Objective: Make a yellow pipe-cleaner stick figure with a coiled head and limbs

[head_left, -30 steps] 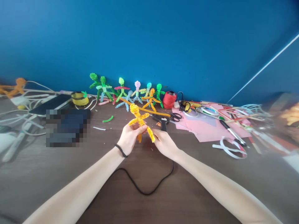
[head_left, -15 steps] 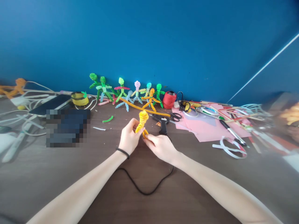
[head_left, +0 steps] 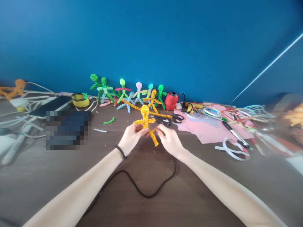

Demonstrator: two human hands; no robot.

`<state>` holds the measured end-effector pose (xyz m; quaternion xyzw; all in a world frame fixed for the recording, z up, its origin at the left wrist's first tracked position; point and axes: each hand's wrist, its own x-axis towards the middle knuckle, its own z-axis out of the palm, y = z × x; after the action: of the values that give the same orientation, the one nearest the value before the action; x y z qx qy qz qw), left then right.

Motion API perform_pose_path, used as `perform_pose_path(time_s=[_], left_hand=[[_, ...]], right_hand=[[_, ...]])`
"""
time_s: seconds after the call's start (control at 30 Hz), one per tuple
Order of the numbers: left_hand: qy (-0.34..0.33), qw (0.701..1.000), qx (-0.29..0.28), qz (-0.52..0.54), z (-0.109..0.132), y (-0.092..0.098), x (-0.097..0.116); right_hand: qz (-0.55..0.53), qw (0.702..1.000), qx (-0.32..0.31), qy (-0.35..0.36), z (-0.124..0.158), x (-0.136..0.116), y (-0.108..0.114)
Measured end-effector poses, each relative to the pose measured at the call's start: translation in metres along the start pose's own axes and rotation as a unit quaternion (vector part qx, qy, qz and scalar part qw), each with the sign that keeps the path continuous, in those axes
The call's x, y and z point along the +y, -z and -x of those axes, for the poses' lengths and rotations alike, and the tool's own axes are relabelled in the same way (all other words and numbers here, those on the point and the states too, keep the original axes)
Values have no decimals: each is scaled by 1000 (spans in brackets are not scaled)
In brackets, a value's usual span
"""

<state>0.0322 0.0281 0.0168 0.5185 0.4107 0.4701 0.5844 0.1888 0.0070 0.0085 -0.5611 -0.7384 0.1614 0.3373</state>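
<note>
A yellow-orange pipe cleaner figure [head_left: 145, 116] is held upright above the table, its head, arms and one leg in sight. My left hand [head_left: 131, 138] is closed on its lower left side, with the fingers hiding the other leg. To its right, my right hand [head_left: 169, 138] is closed in a pinch beside the figure's leg. A thin yellow strand appears to run from the leg to those fingertips, though what they pinch is mostly hidden. Behind my right hand lies a black glue gun [head_left: 163, 120], partly covered.
Several coloured pipe cleaner figures [head_left: 122, 88] lean along the blue wall. Near them are orange pipe cleaners [head_left: 144, 109], scissors [head_left: 178, 118] and a red roll [head_left: 171, 101]. Pink paper [head_left: 205, 130] and a marker [head_left: 235, 134] lie right; a black cord [head_left: 144, 194] crosses in front.
The figure has turned, so its arms and a leg now show below the head. My right hand has moved right and slightly up, away from my left.
</note>
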Motion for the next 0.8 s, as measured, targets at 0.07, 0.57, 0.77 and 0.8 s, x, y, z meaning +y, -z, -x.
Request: perform_pose_path(time_s=[0.07,0.57,0.77,0.8], left_hand=[[-3,1000,-7,19,0,1,0],[43,987,-42,150,2,1,1],[29,981,-24,190,4,-3,0],[21,983,-17,182,4,-3,-1]], right_hand=[[-2,1000,3,7,1,1,-1],[-4,997,-11,73,3,4,-4],[-14,997,-40,72,6,-1,-14],[-3,996,-53,68,6,-2,-15]])
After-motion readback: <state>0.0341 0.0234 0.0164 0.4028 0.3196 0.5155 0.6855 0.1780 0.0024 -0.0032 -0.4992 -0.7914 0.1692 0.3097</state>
